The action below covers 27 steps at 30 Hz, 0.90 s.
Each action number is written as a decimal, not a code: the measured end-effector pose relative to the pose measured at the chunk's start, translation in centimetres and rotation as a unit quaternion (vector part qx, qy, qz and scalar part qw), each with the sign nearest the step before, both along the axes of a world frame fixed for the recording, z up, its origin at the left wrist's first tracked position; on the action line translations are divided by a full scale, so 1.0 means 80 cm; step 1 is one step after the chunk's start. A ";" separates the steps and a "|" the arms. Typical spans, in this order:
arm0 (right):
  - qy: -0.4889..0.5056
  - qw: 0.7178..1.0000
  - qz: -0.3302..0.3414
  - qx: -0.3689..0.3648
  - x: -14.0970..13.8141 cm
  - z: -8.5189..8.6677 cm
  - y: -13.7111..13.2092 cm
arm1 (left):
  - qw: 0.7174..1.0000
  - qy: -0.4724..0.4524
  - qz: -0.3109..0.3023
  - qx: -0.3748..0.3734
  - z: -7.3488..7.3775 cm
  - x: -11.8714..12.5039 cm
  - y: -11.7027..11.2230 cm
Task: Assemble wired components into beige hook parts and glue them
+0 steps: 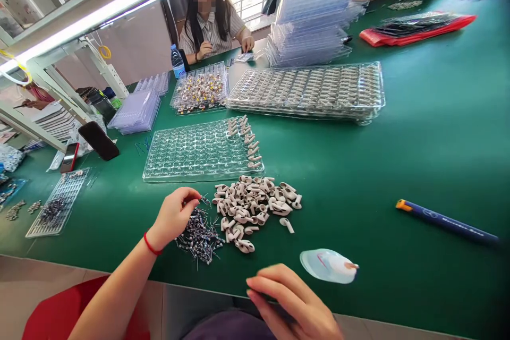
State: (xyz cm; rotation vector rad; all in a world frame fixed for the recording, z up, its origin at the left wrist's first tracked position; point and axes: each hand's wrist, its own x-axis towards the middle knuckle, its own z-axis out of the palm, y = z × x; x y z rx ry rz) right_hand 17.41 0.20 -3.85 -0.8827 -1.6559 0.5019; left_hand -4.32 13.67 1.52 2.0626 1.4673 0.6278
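My left hand [175, 214], with a red cord on its wrist, pinches a small dark component with thin wire leads [205, 201]. Below its fingers lies a loose heap of similar wired components [201, 236]. Right beside that is a pile of beige earbud shells [249, 204], stem-shaped and hollow. Near the table's front edge, my right hand [292, 297] has thumb and fingertips close together; whatever may be between them is too small to make out. Behind the piles, a clear plastic tray [191, 154] carries several beige shells along its right end.
Filled trays [306, 90] and a stack of clear trays [314, 16] stand at the back. A blue pen-like tool [446, 221] lies right, near a translucent oval piece [329, 265]. Phones [98, 139] lie left. A co-worker [211, 26] sits opposite.
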 end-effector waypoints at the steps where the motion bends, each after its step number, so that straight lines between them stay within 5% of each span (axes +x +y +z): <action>1: -0.001 1.000 -0.009 -0.003 -0.005 0.001 0.006 | 1.000 -0.023 0.006 -0.003 -0.003 0.003 -0.013; 4: -0.001 0.999 -0.045 -0.006 -0.016 0.004 0.015 | 0.982 -0.163 0.033 -0.094 -0.011 0.022 -0.060; 7: -0.007 0.998 -0.068 -0.005 -0.020 0.007 0.017 | 0.880 -0.387 0.111 -0.252 -0.015 0.051 -0.107; 9: -0.014 0.997 -0.074 0.005 -0.020 0.009 0.015 | 0.815 -0.471 0.142 -0.306 -0.016 0.068 -0.130; 11: -0.026 0.996 -0.083 0.020 -0.018 0.009 0.013 | 0.780 -0.510 0.167 -0.324 -0.018 0.080 -0.144; 17: -0.047 0.994 -0.091 0.044 -0.004 0.011 -0.001 | 0.785 -0.495 0.167 -0.333 -0.029 0.080 -0.155; 22: -0.011 0.999 -0.045 -0.023 0.010 0.012 -0.013 | 0.785 -0.471 0.140 -0.377 -0.033 0.077 -0.157; 27: 0.013 0.999 -0.006 -0.046 0.016 0.010 -0.015 | 0.822 -0.436 0.115 -0.348 -0.034 0.080 -0.158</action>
